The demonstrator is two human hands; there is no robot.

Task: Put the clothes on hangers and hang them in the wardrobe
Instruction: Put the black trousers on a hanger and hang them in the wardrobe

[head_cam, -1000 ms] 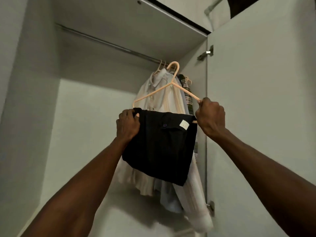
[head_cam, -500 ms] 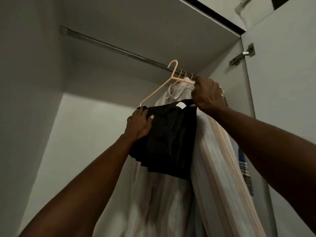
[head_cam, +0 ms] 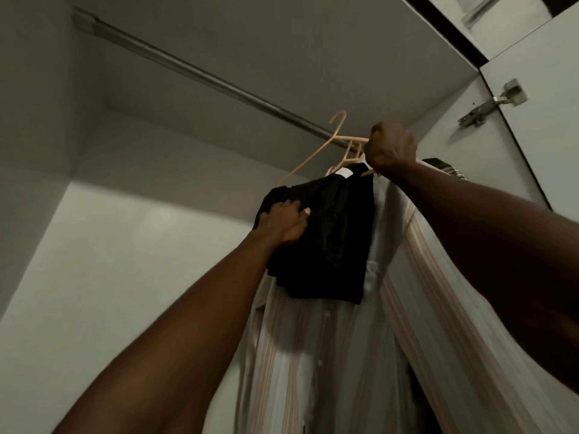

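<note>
- Right of the frame's centre, our right hand (head_cam: pixel 391 150) is curled tight round the right end of a peach hanger (head_cam: pixel 308 162), lifted close beneath the metal rail (head_cam: pixel 200 75).
- The hanger's hook sits in front of the rail near the upper middle of the frame; we cannot tell whether it has caught.
- A folded black garment (head_cam: pixel 332 242) hangs over the hanger's bar at the centre of the frame.
- Our left hand (head_cam: pixel 283 225) grips the garment's upper left edge, fingers curled into the cloth.
- Behind and below the black garment hangs a pale striped shirt (head_cam: pixel 313 355), filling the lower middle and right of the frame.
- The wardrobe door (head_cam: pixel 551 136) stands open at the right edge, with a metal hinge (head_cam: pixel 492 103) at upper right.
</note>
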